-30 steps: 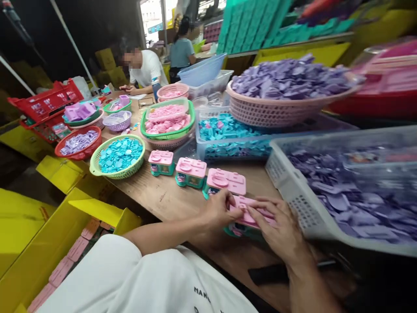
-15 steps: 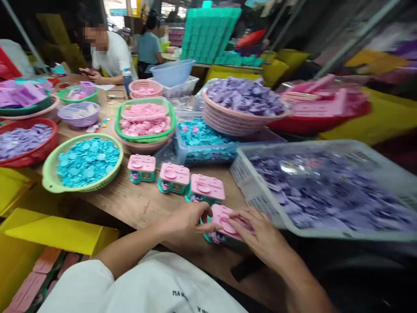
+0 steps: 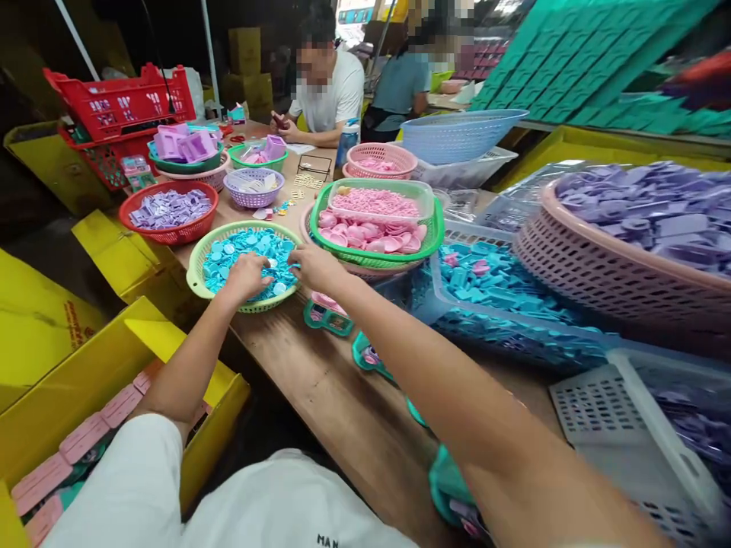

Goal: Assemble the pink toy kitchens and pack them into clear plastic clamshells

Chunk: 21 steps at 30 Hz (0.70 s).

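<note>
Fingers [image 3: 261,261] curled, grip unclear, our left hand [image 3: 244,278] and right hand [image 3: 317,268] were at the disc basket [image 3: 196,283], probably by the worktop's [image 3: 297,354] left edge for reach.

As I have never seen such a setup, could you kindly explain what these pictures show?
There is no robot: a person works bare-handed, and every picture comes from one camera worn on the head, looking forward and down. The left hand and right hand reach over a round, pale green plastic basket of turquoise plastic pieces; whether either holds one, I cannot tell. That basket stands on a brown wooden table, beside a bright green plastic basket of pink plastic pieces. Pink-and-turquoise plastic toys stand nearby, partly hidden by the right arm.
</note>
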Available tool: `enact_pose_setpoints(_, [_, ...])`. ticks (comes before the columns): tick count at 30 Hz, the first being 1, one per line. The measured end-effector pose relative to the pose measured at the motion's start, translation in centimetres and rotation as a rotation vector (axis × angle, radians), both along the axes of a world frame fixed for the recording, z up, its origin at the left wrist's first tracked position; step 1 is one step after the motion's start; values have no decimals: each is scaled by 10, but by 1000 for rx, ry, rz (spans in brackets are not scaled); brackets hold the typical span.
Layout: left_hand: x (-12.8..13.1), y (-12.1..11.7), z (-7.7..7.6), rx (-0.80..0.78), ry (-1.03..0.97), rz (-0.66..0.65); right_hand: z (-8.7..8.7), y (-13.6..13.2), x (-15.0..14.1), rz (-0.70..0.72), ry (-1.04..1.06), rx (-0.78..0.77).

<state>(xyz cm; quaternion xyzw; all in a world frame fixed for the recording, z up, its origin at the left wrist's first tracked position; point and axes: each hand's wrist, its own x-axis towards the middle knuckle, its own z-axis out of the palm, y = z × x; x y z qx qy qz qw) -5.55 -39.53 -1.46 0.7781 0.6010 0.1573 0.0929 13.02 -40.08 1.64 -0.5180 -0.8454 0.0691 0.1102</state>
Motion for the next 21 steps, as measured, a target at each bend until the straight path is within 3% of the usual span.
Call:
enact_pose_setpoints(4, [3, 8, -8, 0, -23, -3, -25, 27, -19, -32, 2, -69])
enact_pose_setpoints(8, [-5, 16, -12, -33, -208, 4, -26, 36, -2, -58, 52, -101])
enact_pose_setpoints(11, [-9, 19, -12, -57, -524, 45, -21, 38, 2, -31, 67, -129])
enact_pose_setpoints(16, [-7, 22, -11, -227, -1107, 78, -23, 32, -19, 80, -260, -168])
enact_pose_setpoints(18, [-8, 24, -11, -239, -1126, 125, -24, 31, -24, 82, -297, -163])
enact_pose_setpoints(21, [-10, 24, -13, -210, -878, 146, -23, 34, -23, 104, -284, -170])
